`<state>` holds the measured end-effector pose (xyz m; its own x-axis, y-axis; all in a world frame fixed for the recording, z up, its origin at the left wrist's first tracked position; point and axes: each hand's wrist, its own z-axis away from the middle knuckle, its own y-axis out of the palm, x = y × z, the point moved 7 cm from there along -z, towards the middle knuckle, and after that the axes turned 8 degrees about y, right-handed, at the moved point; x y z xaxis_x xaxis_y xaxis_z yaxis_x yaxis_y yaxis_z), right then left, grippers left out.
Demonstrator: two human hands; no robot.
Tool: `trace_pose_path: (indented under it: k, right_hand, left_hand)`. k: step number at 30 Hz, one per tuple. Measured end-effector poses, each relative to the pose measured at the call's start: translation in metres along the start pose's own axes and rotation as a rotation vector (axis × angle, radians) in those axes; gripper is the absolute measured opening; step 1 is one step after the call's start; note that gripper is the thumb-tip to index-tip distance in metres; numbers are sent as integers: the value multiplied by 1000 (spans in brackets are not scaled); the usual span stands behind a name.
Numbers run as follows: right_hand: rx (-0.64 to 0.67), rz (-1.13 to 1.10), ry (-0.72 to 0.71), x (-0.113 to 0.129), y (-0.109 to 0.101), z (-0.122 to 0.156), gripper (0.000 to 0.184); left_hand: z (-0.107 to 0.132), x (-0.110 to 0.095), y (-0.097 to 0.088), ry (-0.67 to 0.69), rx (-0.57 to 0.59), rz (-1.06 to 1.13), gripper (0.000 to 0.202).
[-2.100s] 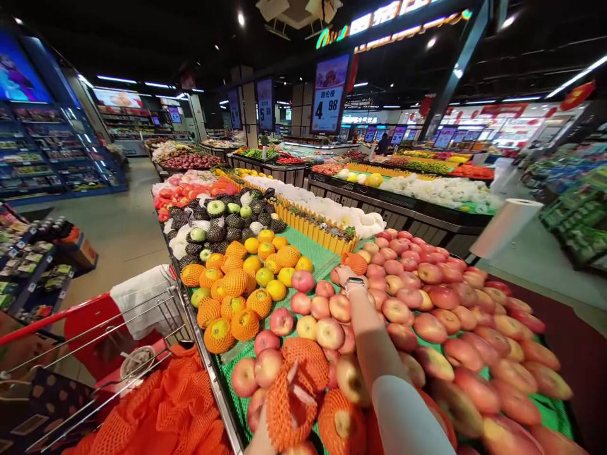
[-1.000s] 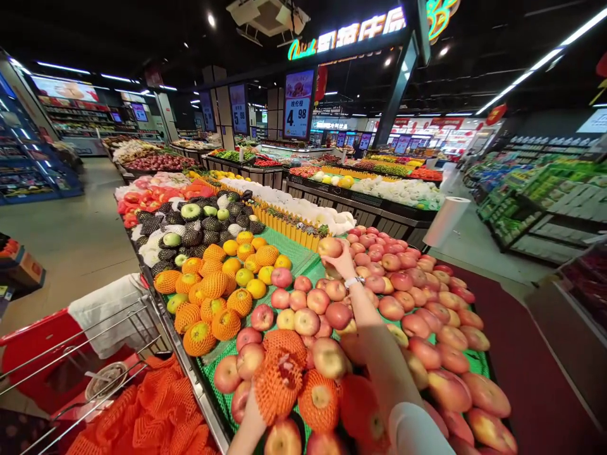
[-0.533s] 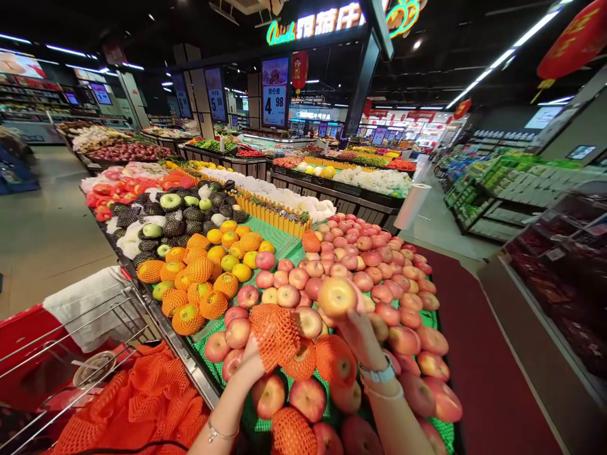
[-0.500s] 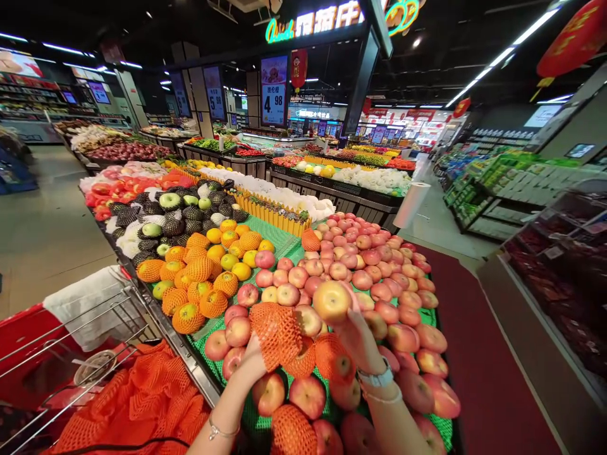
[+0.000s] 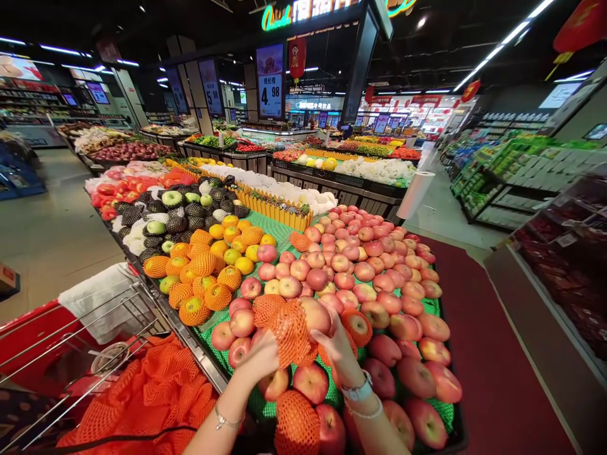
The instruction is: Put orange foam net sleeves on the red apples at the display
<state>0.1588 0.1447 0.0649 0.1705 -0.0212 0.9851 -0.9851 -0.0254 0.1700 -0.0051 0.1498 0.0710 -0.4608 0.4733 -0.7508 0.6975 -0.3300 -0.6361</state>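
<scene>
Now a red-and-yellow apple (image 5: 315, 316) is being cupped by the right hand (image 5: 340, 347), with the fingers spread under and around it. An orange foam net sleeve (image 5: 284, 332) is being pinched in the left hand (image 5: 258, 359), the fingers pressed together on the mesh. The sleeve is touching the apple's left side, but whether the fruit is inside it cannot be told from this view. Both are being held just above the near edge of the fruit display (image 5: 203, 366), over a heap of apples (image 5: 341, 272) laid out on green mesh matting (image 5: 265, 229). Along the display's left side, netted yellow fruits (image 5: 199, 309) are banked up beside the apples, with dark bumpy fruits (image 5: 175, 224) set beyond them. Just left of the metal edge, a red shopping cart (image 5: 33, 328) is standing, and a pile of orange foam nets (image 5: 142, 404) is lying in its wire basket near a white cloth (image 5: 97, 303). Over on the right, a roll of plastic bags (image 5: 416, 194) is seen beyond the far corner of the apples, and a red carpet (image 5: 478, 328) is spread along the floor.
</scene>
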Motion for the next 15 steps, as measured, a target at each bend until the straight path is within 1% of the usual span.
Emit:
trace_pose_path:
  k: [2,4,9,11,13,15]
  right_hand:
    - [65,56,-21,2,2,-1,66]
    - [124,83,-1,-2,3,-2,67]
    - [136,123,37,-16,-7,-4,73]
    - [150,134,39,-14,-10,-2,73]
    - [127,127,19,-8,-13,1,67]
    - [109,107,-7,-2,-11,5,62]
  left_hand:
    - [-2,-5,10,41,88,-62,20]
    - [-4,-9,18,59,140,-131,23]
    - [-5,-13,31,32,157,-234,22]
    - [-5,-14,35,72,123,-209,24]
    - [-5,-13,35,115,52,-190,26]
    - [-5,-8,35,129,-11,-199,28]
